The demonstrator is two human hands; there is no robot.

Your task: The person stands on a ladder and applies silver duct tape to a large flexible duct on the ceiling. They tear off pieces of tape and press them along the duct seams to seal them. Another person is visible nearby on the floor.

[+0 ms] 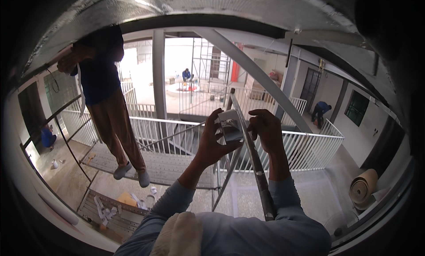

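My left hand (211, 141) is raised in front of me, thumb and fingers closed round the edges of a small flat rectangular thing (230, 126). That thing is pale at the top and grey and shiny lower down, and I cannot tell its kind. Just to the right, my right hand (264, 126) is up at the same height with its fingers curled and drawn together. Whatever its fingertips may pinch is too small to make out. A metal scaffold tube (253, 156) slants up between my two forearms, close beside the right hand.
On scaffold planks (172, 165) at the left stands a person (104, 87). Lower planks (117, 220) carry white scraps. White railings (305, 152) run behind my hands. A rolled brown sheet (364, 188) stands at the right. Metal roofing (230, 8) hangs close overhead. Other people work farther off.
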